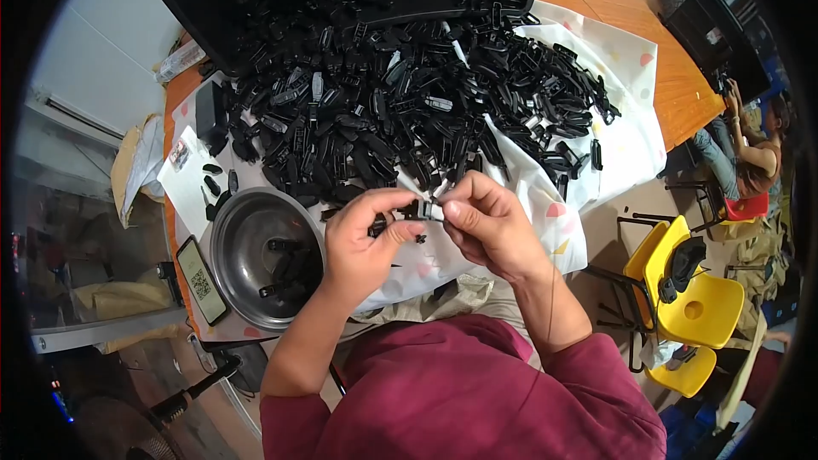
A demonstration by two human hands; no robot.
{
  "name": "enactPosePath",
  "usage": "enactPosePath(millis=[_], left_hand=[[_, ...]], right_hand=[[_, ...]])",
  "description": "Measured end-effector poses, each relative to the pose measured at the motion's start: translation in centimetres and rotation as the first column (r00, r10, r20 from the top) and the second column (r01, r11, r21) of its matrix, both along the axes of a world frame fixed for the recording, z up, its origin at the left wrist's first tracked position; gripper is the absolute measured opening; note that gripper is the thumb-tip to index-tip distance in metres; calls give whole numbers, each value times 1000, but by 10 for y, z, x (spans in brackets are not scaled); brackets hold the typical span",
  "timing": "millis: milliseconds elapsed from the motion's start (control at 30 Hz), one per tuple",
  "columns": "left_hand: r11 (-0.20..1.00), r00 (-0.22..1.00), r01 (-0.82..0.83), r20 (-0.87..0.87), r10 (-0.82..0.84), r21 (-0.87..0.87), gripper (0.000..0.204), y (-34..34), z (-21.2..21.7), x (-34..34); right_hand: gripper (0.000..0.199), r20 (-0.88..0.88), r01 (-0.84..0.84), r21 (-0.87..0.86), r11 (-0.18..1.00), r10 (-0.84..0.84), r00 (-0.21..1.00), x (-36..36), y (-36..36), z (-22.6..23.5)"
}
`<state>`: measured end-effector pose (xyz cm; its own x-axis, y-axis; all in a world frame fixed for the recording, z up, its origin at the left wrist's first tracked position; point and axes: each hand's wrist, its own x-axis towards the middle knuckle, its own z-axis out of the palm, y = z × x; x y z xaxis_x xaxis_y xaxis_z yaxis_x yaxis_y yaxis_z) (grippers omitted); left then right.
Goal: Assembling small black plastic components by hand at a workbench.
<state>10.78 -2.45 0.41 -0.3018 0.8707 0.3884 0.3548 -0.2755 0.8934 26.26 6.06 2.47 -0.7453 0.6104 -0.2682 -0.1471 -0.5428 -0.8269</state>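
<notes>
In front of my chest both hands meet at a small black plastic part with a light grey face. My left hand is closed, thumb and forefinger at the part's left end. Another dark piece shows inside the curl of its fingers, and a tiny black bit is by the thumb tip. My right hand pinches the part's other end between thumb and fingers. Just beyond lies a big heap of similar black plastic parts, spilling from a black bin.
A steel bowl with several black parts stands left of my left hand. Beside it lies a phone. Patterned white sheeting covers the orange-brown table. Yellow chairs stand at right; farther off, a person sits.
</notes>
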Motion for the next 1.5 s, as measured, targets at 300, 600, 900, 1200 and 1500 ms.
enactPosePath(millis=[300, 600, 900, 1200, 1500], left_hand=[[999, 999, 34, -5, -34, 15, 27, -8, 5, 7], [983, 688, 78, 723, 68, -167, 28, -2, -16, 38], [998, 951, -61, 303, 64, -19, 24, -8, -13, 38], [972, 509, 179, 860, 39, -151, 19, -26, -15, 11], [969, 748, -208, -661, 67, -137, 5, 41, -21, -54]], right_hand=[[16, -1, -192, -129, 973, 194, 981, 6, 7, 0], [29, 150, 84, 496, 864, -181, 972, -12, -27, -20], [40, 157, 99, 647, 756, -259, 953, 4, -32, -32], [26, 162, -83, 907, 414, -160, 974, 5, -23, -42], [19, 582, -712, 689, -133, -484, 654, -12, 19, -81]])
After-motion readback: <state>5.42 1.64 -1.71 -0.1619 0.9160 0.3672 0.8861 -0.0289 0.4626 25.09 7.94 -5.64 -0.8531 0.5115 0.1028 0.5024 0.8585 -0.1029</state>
